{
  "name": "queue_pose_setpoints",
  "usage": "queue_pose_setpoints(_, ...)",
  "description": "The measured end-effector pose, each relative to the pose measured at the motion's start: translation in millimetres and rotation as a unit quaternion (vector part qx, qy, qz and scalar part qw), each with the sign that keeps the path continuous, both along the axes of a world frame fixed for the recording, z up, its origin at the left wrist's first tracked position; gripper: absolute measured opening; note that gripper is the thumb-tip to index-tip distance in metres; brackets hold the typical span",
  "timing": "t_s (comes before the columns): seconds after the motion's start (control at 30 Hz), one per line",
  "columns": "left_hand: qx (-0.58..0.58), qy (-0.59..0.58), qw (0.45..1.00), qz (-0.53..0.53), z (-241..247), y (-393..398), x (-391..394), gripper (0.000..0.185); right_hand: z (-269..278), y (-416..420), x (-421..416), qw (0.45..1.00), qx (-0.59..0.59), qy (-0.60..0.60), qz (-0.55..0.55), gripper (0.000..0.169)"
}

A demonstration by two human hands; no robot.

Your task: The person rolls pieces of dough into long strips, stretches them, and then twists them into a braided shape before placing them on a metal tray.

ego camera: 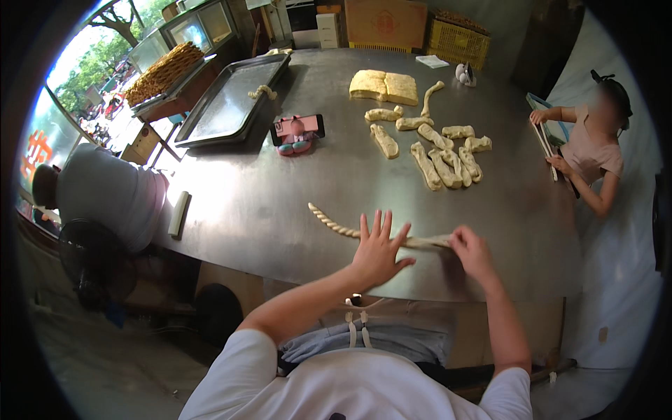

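Note:
A long rope of dough [336, 226] lies across the metal table, its left part twisted into a spiral. My left hand [379, 252] rests flat over its middle with fingers spread, hiding part of it. At the rope's right end, my right hand [471, 251] pinches the dough between thumb and fingers; this stretch looks blurred. Beyond my hands lie several short dough strips [432, 167], some touching each other. Behind these strips sits a thick slab of dough [383, 87] with a crease down its middle.
A phone [297, 129] stands on a pink holder. A large metal tray [236, 97] carries a small dough twist [262, 92] on its rim. To the left is a pale bar [179, 214]. One person [105, 194] bends at the left; another [590, 142] holds a long strip at the right.

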State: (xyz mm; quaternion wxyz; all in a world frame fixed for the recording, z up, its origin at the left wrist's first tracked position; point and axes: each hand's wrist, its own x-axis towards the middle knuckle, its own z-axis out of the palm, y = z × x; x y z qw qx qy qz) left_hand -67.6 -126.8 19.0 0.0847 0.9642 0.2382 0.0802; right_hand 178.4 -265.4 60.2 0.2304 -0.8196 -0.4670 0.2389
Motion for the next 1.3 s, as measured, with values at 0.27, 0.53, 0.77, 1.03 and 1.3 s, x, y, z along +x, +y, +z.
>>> queue_pose_setpoints(0.27, -0.001, -0.028, 0.991, -0.133, -7, -2, -11, 0.091, -47, -36, -3, 0.974, 0.157, -0.125, 0.107, 0.027)
queue_pose_setpoints(0.53, -0.045, -0.067, 0.985, -0.153, -30, 30, 44, 0.091, -62, -11, -4, 0.948, 0.189, -0.216, 0.138, 0.053)
queue_pose_setpoints(0.77, 0.077, -0.123, 0.988, 0.044, -27, 31, 91, 0.092, 2, 35, 5, 0.992, 0.034, -0.102, -0.062, 0.025)
queue_pose_setpoints(1.03, -0.004, -0.003, 1.0, -0.023, -1, -16, 38, 0.091, 3, -3, 0, 0.99, 0.044, 0.11, -0.081, 0.021)
queue_pose_setpoints(1.3, 0.018, -0.031, 0.989, -0.143, -22, -20, 20, 0.09, -51, -45, 16, 0.964, 0.122, -0.146, 0.188, 0.023)
